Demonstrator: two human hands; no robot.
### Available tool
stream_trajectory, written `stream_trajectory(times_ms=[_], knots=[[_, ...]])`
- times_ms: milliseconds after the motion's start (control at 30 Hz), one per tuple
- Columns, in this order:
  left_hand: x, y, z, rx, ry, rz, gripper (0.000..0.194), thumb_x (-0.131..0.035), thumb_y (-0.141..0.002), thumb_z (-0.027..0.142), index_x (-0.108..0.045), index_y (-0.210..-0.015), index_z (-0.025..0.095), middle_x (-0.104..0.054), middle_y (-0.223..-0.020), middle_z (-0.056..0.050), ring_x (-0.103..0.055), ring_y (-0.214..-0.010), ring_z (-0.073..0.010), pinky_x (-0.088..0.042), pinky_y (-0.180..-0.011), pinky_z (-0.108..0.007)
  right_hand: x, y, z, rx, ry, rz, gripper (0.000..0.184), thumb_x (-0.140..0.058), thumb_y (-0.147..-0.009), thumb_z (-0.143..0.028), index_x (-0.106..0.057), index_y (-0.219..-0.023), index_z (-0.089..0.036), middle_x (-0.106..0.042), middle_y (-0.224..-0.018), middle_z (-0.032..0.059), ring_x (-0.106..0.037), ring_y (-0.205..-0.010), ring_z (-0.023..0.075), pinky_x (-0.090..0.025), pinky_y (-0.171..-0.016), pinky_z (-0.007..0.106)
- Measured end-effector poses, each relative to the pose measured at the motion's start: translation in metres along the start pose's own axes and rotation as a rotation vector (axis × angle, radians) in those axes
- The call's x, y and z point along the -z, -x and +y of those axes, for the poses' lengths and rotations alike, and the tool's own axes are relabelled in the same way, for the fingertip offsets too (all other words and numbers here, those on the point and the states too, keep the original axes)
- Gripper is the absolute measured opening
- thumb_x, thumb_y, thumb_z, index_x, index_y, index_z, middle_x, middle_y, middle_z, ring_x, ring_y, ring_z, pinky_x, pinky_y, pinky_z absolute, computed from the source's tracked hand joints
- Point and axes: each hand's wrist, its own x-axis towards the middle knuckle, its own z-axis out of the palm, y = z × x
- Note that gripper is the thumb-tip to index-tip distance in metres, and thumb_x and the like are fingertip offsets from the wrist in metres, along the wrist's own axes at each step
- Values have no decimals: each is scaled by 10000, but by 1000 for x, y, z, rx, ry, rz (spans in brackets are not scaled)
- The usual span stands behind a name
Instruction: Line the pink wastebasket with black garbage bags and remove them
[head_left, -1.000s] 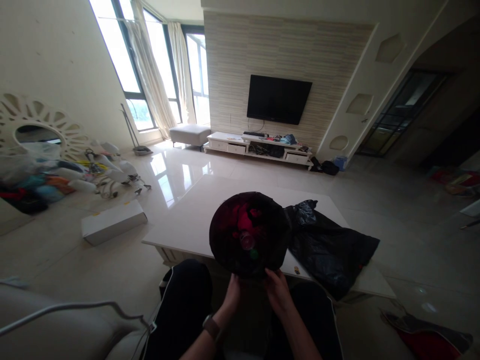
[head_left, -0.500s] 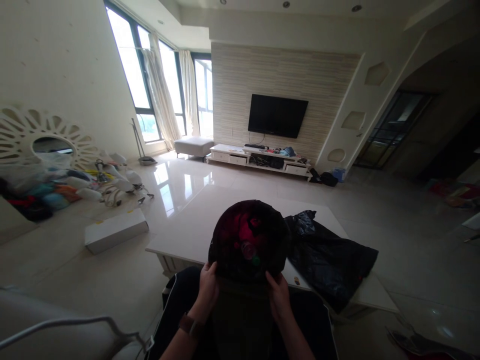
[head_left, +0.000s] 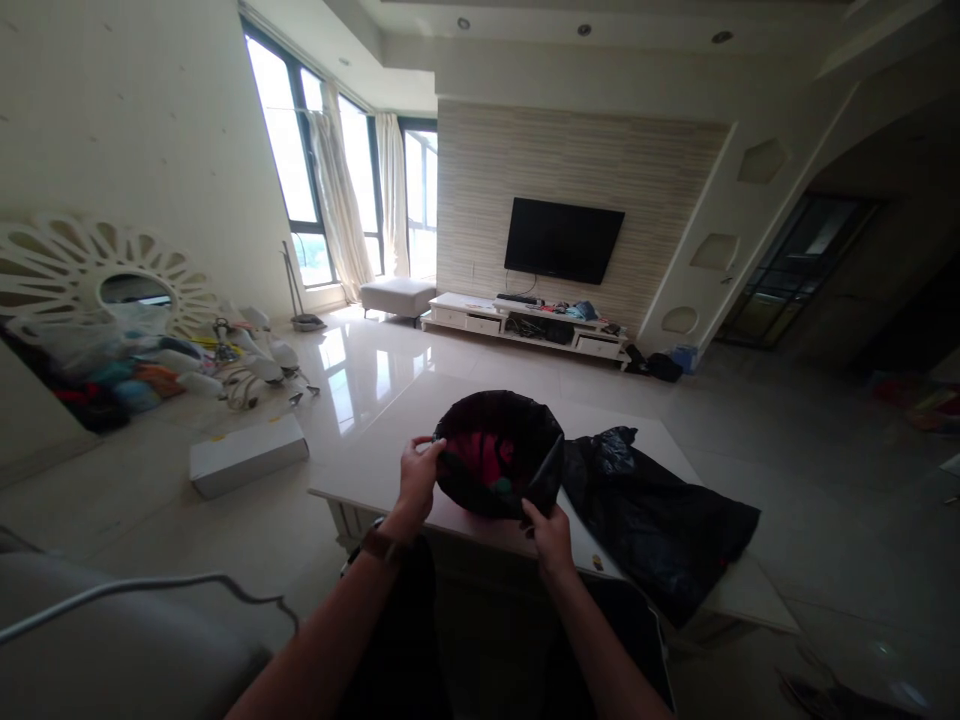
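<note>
A round, open-topped container lined with thin black plastic (head_left: 536, 430) sits at the centre of the clock, over the near edge of the white, flat-topped bench (head_left: 375, 460); whether its base rests on the bench cannot be told. At nine o'clock on its rim the left hand (head_left: 417, 475) pinches the black plastic, fingers narrow, thumb on top. The right hand (head_left: 549, 530) grips a fold of the same lining at five o'clock, its fingers closed on the plastic. Inside the container, pink-red material (head_left: 480, 460) shows, with a small, round green thing (head_left: 504, 486) low in the opening (too dark in there to say more about either).

At three to four o'clock from the container, a large, crumpled black plastic bag (head_left: 667, 520) lies spread across the bench and over its near edge. A small brownish object (head_left: 598, 562) lies near the bench's edge at about five o'clock, between the right hand and the bag. A brown-strapped wristwatch (head_left: 382, 542) circles the left wrist. Out at nine o'clock, a long white cardboard box (head_left: 251, 455) lies on the glossy pale tiled floor (head_left: 375, 385); at one o'clock, a flat black television (head_left: 564, 240) hangs on the far wall.
</note>
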Motion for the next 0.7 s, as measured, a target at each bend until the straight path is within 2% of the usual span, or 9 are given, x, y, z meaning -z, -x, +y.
stream_trajectory(times_ms=[67,133,267,400,500,600,700], knots=[[-18,-21,18,8,-28,17,335,-737,-880,218,-514,-1130,199,-632,-742,24,-642,-600,-136,-536,-560,-234,-8,-13,-20,-17,-3,-15,476,-975,-516,-469,-768,-819,-166,-771,-736,45,-593,-542,162,-374,-457,265],[-33,-34,28,32,-47,-17,306,-703,-917,178,-499,-1144,193,-634,-764,13,-657,-611,-138,-568,-588,-254,-11,-27,-36,-42,-34,-16,468,-976,-534,-425,-781,-876,-171,-784,-768,46,-619,-570,169,-391,-471,262],[-47,-39,30,77,-82,-165,279,-741,-909,183,-534,-1095,189,-661,-762,-11,-686,-593,-155,-594,-609,-283,0,-57,-55,-137,-108,-9,417,-990,-565,-309,-770,-893,-175,-789,-783,54,-658,-600,176,-447,-501,260],[-40,-41,26,145,-163,-295,185,-735,-919,256,-598,-1014,176,-716,-730,-66,-703,-563,-188,-543,-551,-258,24,-79,-62,-206,-144,35,310,-949,-676,-321,-727,-828,-168,-764,-725,70,-662,-585,180,-496,-520,274],[-26,-50,24,158,-215,-238,167,-717,-923,248,-593,-1012,179,-703,-705,-42,-638,-501,-139,-473,-515,-214,44,-88,-67,-226,-166,57,227,-871,-780,-298,-677,-768,-182,-722,-658,47,-663,-585,175,-517,-538,270],[-12,-58,19,223,-250,-194,239,-793,-880,253,-607,-1007,172,-677,-699,-34,-638,-536,-149,-492,-536,-237,58,-91,-70,-247,-154,37,210,-840,-757,-143,-642,-700,-181,-690,-614,35,-635,-552,157,-521,-546,261],[-2,-60,12,341,-265,-275,349,-925,-767,269,-669,-966,137,-724,-761,-114,-706,-660,-224,-577,-616,-315,67,-94,-72,-265,-108,5,217,-808,-719,-62,-631,-661,-174,-653,-554,37,-581,-484,152,-481,-491,260]])
